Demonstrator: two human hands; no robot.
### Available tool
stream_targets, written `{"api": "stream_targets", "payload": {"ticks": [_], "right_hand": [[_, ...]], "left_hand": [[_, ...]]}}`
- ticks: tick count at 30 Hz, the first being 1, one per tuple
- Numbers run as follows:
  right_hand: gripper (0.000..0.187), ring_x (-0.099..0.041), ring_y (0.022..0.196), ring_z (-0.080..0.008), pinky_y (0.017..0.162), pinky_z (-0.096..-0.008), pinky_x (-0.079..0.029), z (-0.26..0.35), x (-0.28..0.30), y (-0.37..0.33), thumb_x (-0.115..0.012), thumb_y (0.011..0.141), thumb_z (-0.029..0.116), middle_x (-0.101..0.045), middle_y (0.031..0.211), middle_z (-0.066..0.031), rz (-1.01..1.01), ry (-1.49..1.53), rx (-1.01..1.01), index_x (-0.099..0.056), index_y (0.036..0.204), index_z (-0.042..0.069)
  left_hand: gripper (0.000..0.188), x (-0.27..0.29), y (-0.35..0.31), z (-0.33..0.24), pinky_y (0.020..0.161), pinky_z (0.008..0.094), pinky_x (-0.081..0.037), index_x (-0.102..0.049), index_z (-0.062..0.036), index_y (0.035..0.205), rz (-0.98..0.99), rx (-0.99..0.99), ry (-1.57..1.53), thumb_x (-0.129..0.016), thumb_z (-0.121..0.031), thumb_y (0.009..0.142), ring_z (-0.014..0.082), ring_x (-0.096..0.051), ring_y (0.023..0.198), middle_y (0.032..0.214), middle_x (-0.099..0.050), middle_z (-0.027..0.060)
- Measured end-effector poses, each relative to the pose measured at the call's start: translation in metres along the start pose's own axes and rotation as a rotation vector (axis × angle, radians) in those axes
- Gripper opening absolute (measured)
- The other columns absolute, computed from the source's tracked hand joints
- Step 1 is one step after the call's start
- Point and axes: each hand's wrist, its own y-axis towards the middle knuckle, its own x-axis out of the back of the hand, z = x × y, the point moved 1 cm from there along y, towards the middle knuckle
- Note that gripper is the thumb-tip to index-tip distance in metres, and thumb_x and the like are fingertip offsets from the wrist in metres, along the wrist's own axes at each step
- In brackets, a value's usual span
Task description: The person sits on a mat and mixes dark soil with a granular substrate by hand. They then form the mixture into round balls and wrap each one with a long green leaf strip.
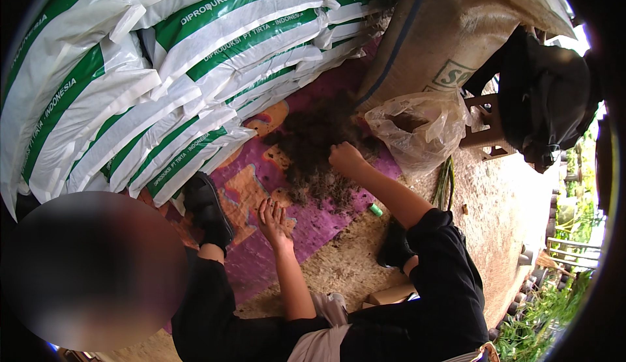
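Note:
A dark, crumbly, soil-like heap [319,130] lies on a purple patterned mat [313,227], with a greyer, looser patch [326,191] along its near side. My right hand [347,159] is closed in a fist at the heap's right edge; whatever its fingers hold is hidden. Lower and to the left, my left hand [276,224] hovers over or rests on the mat, fingers spread and nothing in them. A clear plastic bag [427,142] with dark material inside stands just beyond my right hand. Near my right forearm lies a small green cylinder [375,209].
Stacked white-and-green sacks [215,56] wall off the left and back. A large brown woven sack [437,33] leans behind the plastic bag. Right of it, a brown plastic seat [486,127] stands by a black bag-like item [554,95]. A blurred patch covers the lower left.

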Motion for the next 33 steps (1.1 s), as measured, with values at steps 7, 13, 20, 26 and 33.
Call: {"api": "stream_targets", "payload": {"ticks": [7, 13, 20, 26, 33], "right_hand": [[0.018, -0.062, 0.082, -0.0261, 0.071, -0.0359, -0.049, -0.028, 0.064, -0.053, -0.062, 0.068, 0.011, -0.061, 0.085, -0.0116, -0.241, 0.212, -0.069, -0.064, 0.086, 0.006], [0.025, -0.059, 0.083, -0.0304, 0.07, -0.0388, -0.05, -0.032, 0.097, -0.085, -0.059, 0.067, 0.005, -0.059, 0.086, -0.0133, -0.449, 0.38, -0.073, -0.058, 0.092, 0.004], [0.03, -0.058, 0.081, -0.0324, 0.07, -0.0405, -0.049, -0.02, 0.134, -0.107, -0.057, 0.065, 0.003, -0.059, 0.084, -0.0143, -0.765, 0.494, -0.001, -0.058, 0.095, 0.004], [0.034, -0.059, 0.084, -0.0342, 0.073, -0.0396, -0.048, -0.019, 0.117, -0.082, -0.056, 0.062, -0.002, -0.062, 0.088, -0.0175, -0.528, 0.918, 0.02, -0.059, 0.097, 0.001], [0.027, -0.058, 0.09, -0.0341, 0.08, -0.0397, -0.046, -0.035, 0.044, 0.064, -0.058, 0.065, 0.004, -0.061, 0.095, -0.0159, -0.58, 0.664, -0.112, -0.063, 0.091, 0.002]], "left_hand": [[0.039, -0.006, -0.002, 0.001, 0.089, 0.0344, -0.047, -0.049, -0.0071, 0.118, -0.003, 0.013, -0.013, -0.057, -0.029, 0.087, 0.0226, -0.05, 0.111, 0.12, -0.048, 0.0086], [0.037, -0.009, -0.004, -0.001, 0.087, 0.0339, -0.048, -0.05, -0.0077, 0.116, -0.027, 0.035, -0.017, -0.057, -0.029, 0.086, 0.0228, -0.05, 0.111, 0.119, -0.049, 0.0084], [0.037, -0.006, -0.001, -0.001, 0.087, 0.0338, -0.049, -0.05, -0.0086, 0.117, -0.006, 0.032, -0.027, -0.057, -0.03, 0.087, 0.0227, -0.05, 0.11, 0.119, -0.049, 0.0082], [0.038, -0.006, -0.001, 0.001, 0.087, 0.0337, -0.049, -0.05, -0.0081, 0.117, -0.012, 0.019, -0.015, -0.056, -0.03, 0.087, 0.0228, -0.051, 0.109, 0.119, -0.049, 0.0086], [0.042, 0.002, 0.01, 0.002, 0.087, 0.0344, -0.05, -0.049, -0.0066, 0.118, -0.031, 0.021, 0.001, -0.056, -0.033, 0.087, 0.0235, -0.052, 0.108, 0.12, -0.049, 0.0093]]}}
